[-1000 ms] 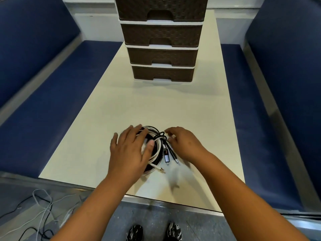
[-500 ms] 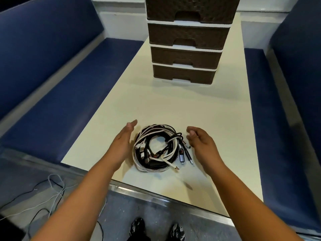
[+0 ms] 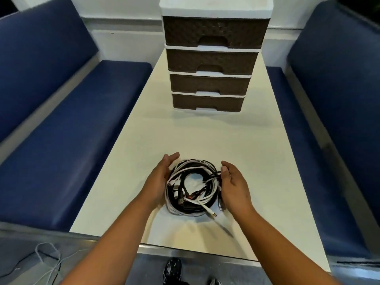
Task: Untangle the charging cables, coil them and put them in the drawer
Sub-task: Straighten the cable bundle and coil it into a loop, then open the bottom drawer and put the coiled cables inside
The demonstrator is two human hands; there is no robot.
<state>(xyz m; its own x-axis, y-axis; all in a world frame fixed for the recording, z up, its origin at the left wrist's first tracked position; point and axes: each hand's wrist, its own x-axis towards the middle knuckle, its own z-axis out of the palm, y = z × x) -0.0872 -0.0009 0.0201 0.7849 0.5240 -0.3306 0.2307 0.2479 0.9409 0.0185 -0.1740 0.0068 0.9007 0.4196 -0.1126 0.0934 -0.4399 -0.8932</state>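
— Near the front edge of the table (image 3: 127, 145), what lies there?

— One bundle of cables (image 3: 192, 188), wound in a rough ring, white strands and black strands mixed together. I cannot count the separate cables; they overlap too much. One white plug end (image 3: 211, 212) sticks out of the ring toward the table's near edge.

— And the hands?

— Two, one on each side of the ring. The left hand (image 3: 159, 182) stands on edge against the left side of the coil, fingers straight and together, palm facing inward. The right hand (image 3: 234, 186) is cupped against the right side, fingers gently bent, thumb up. They press in from both sides (neither closes round a strand that I can see).

— Is the bundle lifted?

— I cannot tell for sure; it appears to rest on the table.

— What stands behind it?

— One drawer unit (image 3: 211, 58) at the far end of the table, well apart from the cables. It has four brown drawers, stacked, with white frames between them, and all four are pushed in.

— Anything else?

— Two blue benches, the left bench (image 3: 67, 128) and the right bench (image 3: 320, 124), one along each side of the table. On the floor at lower left lie some loose wires (image 3: 47, 258). Two shoes (image 3: 172, 268) show below the table edge.
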